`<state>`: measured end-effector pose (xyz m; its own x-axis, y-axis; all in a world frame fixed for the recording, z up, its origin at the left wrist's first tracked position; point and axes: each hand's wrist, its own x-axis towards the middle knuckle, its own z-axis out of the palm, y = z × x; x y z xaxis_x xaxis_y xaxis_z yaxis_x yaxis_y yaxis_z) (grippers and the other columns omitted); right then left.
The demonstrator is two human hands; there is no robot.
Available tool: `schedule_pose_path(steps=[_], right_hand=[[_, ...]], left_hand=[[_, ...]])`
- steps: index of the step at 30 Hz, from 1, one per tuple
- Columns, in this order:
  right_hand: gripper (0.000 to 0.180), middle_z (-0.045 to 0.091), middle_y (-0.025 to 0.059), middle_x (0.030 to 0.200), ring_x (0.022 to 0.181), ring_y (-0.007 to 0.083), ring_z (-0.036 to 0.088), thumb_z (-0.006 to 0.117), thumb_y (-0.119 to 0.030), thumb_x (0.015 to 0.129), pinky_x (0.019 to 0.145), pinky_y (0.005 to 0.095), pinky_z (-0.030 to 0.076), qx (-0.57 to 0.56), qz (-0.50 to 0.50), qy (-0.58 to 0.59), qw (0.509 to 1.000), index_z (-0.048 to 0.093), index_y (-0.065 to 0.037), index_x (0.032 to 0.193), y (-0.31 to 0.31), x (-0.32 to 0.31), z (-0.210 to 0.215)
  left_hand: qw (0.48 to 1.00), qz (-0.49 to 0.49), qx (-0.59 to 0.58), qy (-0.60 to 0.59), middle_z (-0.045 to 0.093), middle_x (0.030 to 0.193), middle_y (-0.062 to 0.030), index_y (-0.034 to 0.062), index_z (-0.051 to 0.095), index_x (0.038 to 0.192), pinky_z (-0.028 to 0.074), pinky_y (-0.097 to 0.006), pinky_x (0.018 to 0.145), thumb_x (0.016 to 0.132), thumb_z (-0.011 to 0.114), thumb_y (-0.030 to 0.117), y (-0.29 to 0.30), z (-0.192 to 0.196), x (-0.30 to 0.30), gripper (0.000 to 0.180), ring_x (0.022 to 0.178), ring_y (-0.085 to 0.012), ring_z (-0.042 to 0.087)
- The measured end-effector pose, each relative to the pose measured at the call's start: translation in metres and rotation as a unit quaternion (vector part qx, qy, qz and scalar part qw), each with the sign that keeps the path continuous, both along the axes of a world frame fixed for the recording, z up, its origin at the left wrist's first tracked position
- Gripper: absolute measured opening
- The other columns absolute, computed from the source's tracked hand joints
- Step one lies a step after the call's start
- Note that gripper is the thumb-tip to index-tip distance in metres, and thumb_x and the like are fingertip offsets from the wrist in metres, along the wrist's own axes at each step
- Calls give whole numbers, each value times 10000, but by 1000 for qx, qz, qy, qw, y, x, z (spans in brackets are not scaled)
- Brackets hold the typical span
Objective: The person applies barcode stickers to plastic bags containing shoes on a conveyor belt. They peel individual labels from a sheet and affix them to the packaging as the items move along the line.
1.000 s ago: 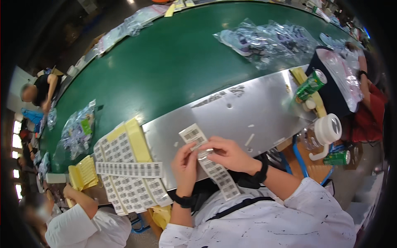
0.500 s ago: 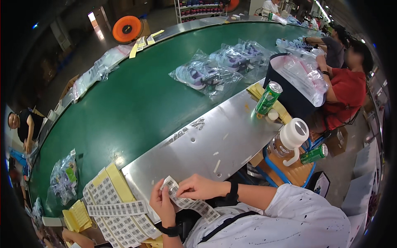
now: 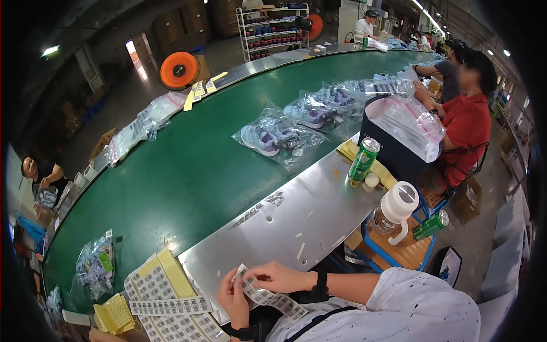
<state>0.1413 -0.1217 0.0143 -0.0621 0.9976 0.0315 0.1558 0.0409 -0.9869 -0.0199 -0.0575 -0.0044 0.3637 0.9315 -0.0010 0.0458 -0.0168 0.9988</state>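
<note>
White label strip (image 3: 268,295), printed with small dark code blocks, runs between both hands at the lower edge of the head view, just above the near rim of the steel desk (image 3: 296,228). The left hand (image 3: 233,297) pinches the strip from below and steadies it, while the right hand (image 3: 275,277) pinches its upper end between thumb and fingertips, seemingly to peel one label free. Just to the left, more label sheets (image 3: 165,296) and yellow backing sheets (image 3: 114,313) lie fanned on the desk, within easy reach. Beyond the steel runs a green conveyor belt (image 3: 188,171) carrying bagged shoes (image 3: 273,139). A green can (image 3: 363,159) stands upright at the desk's far edge, clear of the work. A person in a red shirt (image 3: 467,128) sits further along the belt.
</note>
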Motion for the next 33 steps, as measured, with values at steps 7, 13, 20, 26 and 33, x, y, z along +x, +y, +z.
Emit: schedule_pose_path(steps=[7, 13, 20, 26, 33], right_hand=[[188, 535, 64, 822, 708, 143, 504, 589, -84, 863, 614, 262, 421, 97, -174, 29, 980, 604, -9, 1035, 2, -13, -13], [124, 528, 66, 803, 667, 143, 504, 605, -94, 855, 596, 255, 420, 114, -228, 18, 967, 620, 5, 929, 3, -13, -15], [113, 545, 76, 827, 695, 159, 533, 611, -88, 848, 616, 264, 439, 130, -231, -10, 964, 620, 19, 880, -1, -14, -15], [92, 555, 66, 840, 674, 133, 533, 620, -57, 838, 577, 246, 431, 149, -236, -29, 960, 642, 11, 896, -4, -16, -13], [98, 551, 83, 875, 706, 155, 557, 614, -40, 833, 604, 260, 457, 164, -236, -53, 956, 639, 11, 912, -6, -18, -13]], left_hand=[[999, -31, 17, 4, 641, 779, -45, -31, 636, 979, 418, -203, 597, 855, 572, 22, 2, -2, 2, 148, 673, -60, 539], [997, -72, 27, 30, 634, 799, -36, -26, 635, 975, 428, -182, 618, 866, 561, 17, -6, 17, 7, 139, 687, -56, 550], [997, -71, -28, -4, 631, 757, -24, -44, 623, 1011, 425, -178, 589, 864, 572, 26, -5, 18, 7, 171, 646, -48, 544], [997, -70, -31, 6, 631, 754, -24, -46, 620, 1024, 427, -175, 575, 862, 575, 27, 2, 12, 0, 183, 634, -48, 546], [997, -62, -38, 13, 641, 773, -32, -47, 621, 1028, 440, -181, 583, 862, 576, 27, -1, 16, 0, 187, 651, -55, 558]])
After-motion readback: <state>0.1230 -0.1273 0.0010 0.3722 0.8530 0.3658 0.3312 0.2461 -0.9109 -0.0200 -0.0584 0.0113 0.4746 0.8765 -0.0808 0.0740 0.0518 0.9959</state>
